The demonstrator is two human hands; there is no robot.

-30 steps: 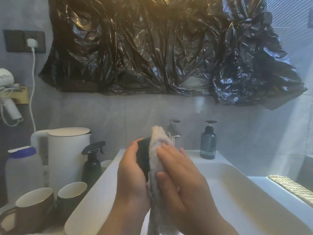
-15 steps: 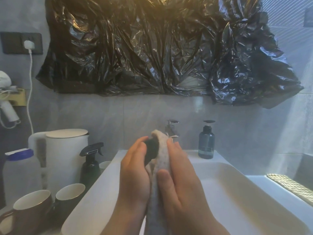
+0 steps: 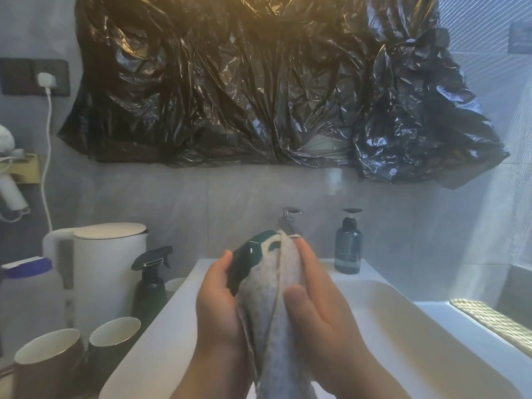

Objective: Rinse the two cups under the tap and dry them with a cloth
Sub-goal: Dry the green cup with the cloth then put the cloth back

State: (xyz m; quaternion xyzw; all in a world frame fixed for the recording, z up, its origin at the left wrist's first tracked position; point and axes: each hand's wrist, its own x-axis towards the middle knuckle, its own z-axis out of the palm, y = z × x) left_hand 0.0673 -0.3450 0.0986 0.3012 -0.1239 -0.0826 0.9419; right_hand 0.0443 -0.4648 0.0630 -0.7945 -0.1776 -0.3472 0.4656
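A dark green glossy cup (image 3: pixel 247 256) is held over the white sink (image 3: pixel 403 326), mostly wrapped in a pale grey cloth (image 3: pixel 273 312). My left hand (image 3: pixel 218 298) grips the cup from the left. My right hand (image 3: pixel 316 298) presses the cloth against the cup's right side, and the cloth's tail hangs down between my wrists. The chrome tap (image 3: pixel 289 220) stands just behind the cup; no water is visible. Two more cups, a brown one (image 3: pixel 43 361) and a dark one (image 3: pixel 113 338), stand upright on the counter at lower left.
Left of the sink stand a white kettle (image 3: pixel 106 269), a dark spray bottle (image 3: pixel 151 280) and a blue-capped jug (image 3: pixel 28 295). A dark soap dispenser (image 3: pixel 348 246) sits on the sink's back rim. Black plastic sheeting (image 3: pixel 259 82) covers the wall above.
The cup has turned in my hands, and more of its green side shows at the top left. My right hand slid the cloth around it. Both hands shifted slightly.
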